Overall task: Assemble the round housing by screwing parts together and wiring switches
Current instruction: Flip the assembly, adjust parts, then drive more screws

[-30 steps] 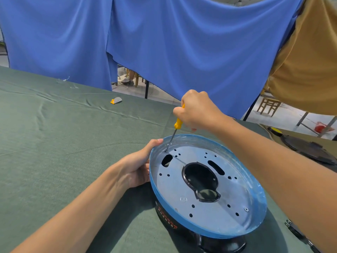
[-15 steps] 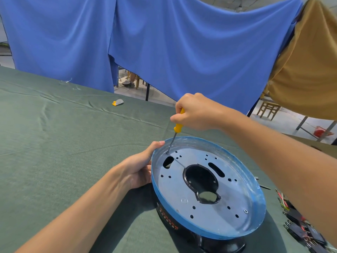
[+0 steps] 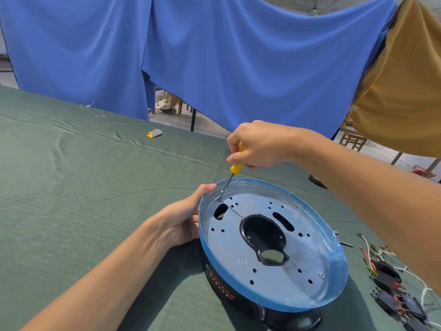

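Round housing (image 3: 238, 281) sits on the green table (image 3: 83, 187) just in front of you, open side up, with the grey metal plate (image 3: 300, 266) inside its blue rim.

- Right hand (image 3: 257, 144): closed in a fist round the yellow handle of the screwdriver (image 3: 235, 167). The tip is down on a screw (image 3: 219, 199) at about 10 o'clock on the plate, close under the rim.
- Left hand (image 3: 186, 220): grips the housing's edge at 9 o'clock, thumb on top of the rim. The fingers go underneath and are hidden.
- One screw (image 3: 322, 275) already looks seated at about 4 o'clock. Several other holes are open.
- Switches (image 3: 391, 290) with their wires lie on the table at 3 to 4 o'clock from the housing, apart from it.

Step in hand, as I judge it: driving the 10 o'clock screw.

To do it well:
- The shaft leans toward 1 o'clock. Bring the handle over the screw so the shaft stands straighter, or the tip may ride out of the head and scratch the plate.
- Press down as you turn, and brace the rim firmly with your left hand, since the housing probably rocks on its base.
- Mind your left thumb. It is near the tip, so a slip would go its way.
- Stop once the screw is snug. The plate looks thin, and whether the head is flush cannot be told from here.
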Action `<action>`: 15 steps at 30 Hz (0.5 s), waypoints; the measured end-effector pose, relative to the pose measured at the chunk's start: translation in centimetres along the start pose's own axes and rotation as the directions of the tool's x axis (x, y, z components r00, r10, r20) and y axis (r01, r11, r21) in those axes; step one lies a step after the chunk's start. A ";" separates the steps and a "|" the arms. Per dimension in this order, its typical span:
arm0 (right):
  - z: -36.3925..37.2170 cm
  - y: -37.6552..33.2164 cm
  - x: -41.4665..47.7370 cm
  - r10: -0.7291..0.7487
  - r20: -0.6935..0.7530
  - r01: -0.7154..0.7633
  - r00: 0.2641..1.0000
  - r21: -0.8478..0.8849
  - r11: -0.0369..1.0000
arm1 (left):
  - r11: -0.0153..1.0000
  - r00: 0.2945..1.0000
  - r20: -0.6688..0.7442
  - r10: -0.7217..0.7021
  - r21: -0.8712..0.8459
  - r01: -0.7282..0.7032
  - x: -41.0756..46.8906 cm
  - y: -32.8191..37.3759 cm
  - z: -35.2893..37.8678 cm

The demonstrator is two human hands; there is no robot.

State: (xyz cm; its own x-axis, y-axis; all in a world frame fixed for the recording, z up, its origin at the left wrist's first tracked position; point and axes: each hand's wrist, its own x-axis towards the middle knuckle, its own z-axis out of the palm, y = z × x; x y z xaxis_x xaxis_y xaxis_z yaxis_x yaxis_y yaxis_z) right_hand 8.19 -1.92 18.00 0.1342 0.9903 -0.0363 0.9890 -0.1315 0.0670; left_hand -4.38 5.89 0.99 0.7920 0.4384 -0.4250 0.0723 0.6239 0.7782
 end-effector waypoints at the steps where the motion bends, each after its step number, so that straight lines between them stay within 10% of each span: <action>1: -0.1 0.0 -0.1 -0.030 0.010 0.030 1.000 -0.010 1.000 | 1.000 1.000 -0.003 -0.001 0.003 0.001 0.0 0.0 0.0; 15: -0.5 0.7 0.4 -0.117 -0.006 0.117 0.993 -0.039 0.992 | 1.000 0.999 0.031 -0.019 0.001 0.019 -0.3 0.2 0.3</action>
State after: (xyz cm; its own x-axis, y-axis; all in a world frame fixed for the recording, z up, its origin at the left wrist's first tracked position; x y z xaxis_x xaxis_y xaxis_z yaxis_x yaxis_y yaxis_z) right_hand 8.89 -1.54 18.55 0.0172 0.9991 -0.0377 0.9948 -0.0134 0.1008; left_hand -4.48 5.69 1.40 0.8090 0.4057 -0.4254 0.0883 0.6316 0.7703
